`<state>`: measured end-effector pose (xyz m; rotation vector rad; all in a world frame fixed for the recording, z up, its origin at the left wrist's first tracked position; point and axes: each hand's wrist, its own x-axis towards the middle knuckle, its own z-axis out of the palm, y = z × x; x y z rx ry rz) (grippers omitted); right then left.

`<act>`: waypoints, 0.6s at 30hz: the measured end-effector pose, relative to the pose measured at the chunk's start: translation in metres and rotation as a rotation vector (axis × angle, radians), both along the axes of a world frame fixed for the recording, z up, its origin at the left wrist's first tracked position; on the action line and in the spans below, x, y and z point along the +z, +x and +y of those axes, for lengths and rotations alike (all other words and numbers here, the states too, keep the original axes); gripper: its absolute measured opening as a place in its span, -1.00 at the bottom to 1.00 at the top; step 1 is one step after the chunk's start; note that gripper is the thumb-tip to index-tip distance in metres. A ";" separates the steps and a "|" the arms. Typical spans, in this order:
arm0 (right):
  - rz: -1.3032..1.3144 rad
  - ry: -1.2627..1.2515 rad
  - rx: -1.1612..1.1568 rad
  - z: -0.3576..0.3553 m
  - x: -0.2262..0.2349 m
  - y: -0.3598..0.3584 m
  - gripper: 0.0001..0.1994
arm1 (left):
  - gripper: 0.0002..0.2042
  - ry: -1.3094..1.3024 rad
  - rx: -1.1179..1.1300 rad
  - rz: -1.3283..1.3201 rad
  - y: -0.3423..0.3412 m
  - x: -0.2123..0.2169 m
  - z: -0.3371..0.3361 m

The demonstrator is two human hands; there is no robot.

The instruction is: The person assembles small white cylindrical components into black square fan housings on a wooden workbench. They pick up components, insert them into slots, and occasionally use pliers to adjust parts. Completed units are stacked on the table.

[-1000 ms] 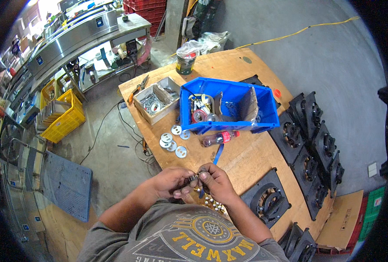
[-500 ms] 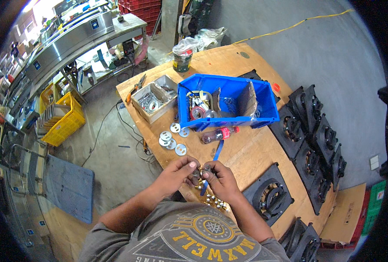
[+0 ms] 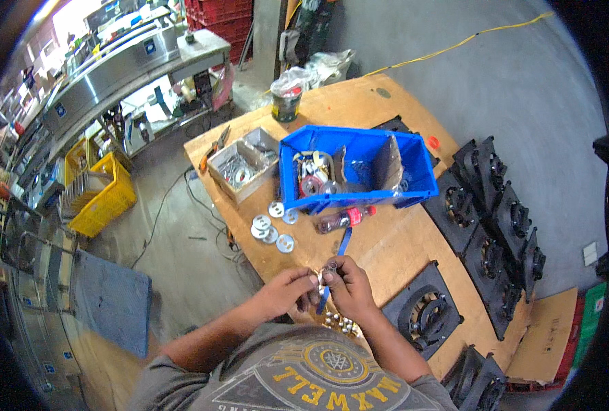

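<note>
Over the near edge of the wooden table, my two hands meet fingertip to fingertip. My left hand (image 3: pixel 289 290) is closed, its thumb and fingers pinching a small shiny metal piece (image 3: pixel 320 277) whose kind is too small to tell. My right hand (image 3: pixel 350 288) is closed too, around what looks like a small dark coil spring (image 3: pixel 330 268), partly hidden by the thumb. Several small silvery metal parts (image 3: pixel 341 322) lie loose just below my hands. A blue strip (image 3: pixel 344 241) runs on the table behind them. Round metal discs with holes (image 3: pixel 262 223) lie farther left.
A blue divided bin (image 3: pixel 359 200) of hardware stands mid-table, with a small bottle (image 3: pixel 342 219) before it. Beside it are a white box of metal parts (image 3: pixel 239 188), pliers (image 3: pixel 221 142) and a tub (image 3: pixel 286 106). Black square burner-like plates (image 3: pixel 421 308) lie at right.
My hands have drawn closer together, and the left fingers now pinch at the right fingertips. The coil seen earlier in my left fingers no longer shows. The whole view has shifted slightly.
</note>
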<state>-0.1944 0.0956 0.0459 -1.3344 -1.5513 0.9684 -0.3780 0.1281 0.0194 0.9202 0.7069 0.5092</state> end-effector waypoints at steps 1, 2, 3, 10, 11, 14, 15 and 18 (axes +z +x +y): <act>-0.021 0.005 -0.044 0.005 0.002 0.003 -0.78 | -0.76 0.028 -0.028 0.029 0.002 -0.001 0.000; -0.040 0.010 -0.086 0.009 0.004 0.005 -0.76 | -0.75 0.040 0.027 0.079 0.002 -0.002 -0.002; -0.059 0.019 -0.130 0.016 0.005 0.009 -0.75 | -0.75 0.044 0.040 0.085 0.001 -0.006 -0.001; -0.375 0.181 -0.551 0.178 0.000 0.074 -0.66 | -0.74 0.161 0.115 0.238 -0.016 -0.013 0.008; -0.432 0.173 -0.527 0.194 -0.002 0.085 -0.68 | -0.75 0.204 0.111 0.250 -0.016 -0.016 0.010; -0.597 0.056 -0.473 0.216 -0.039 0.149 -0.50 | -0.73 0.214 0.055 0.192 0.003 -0.050 0.017; -0.653 0.099 -0.463 0.223 -0.045 0.150 -0.47 | -0.72 0.229 0.079 0.178 -0.002 -0.051 0.018; -0.602 0.161 -0.473 0.231 -0.051 0.145 -0.49 | -0.72 0.239 0.116 0.128 -0.017 -0.036 0.018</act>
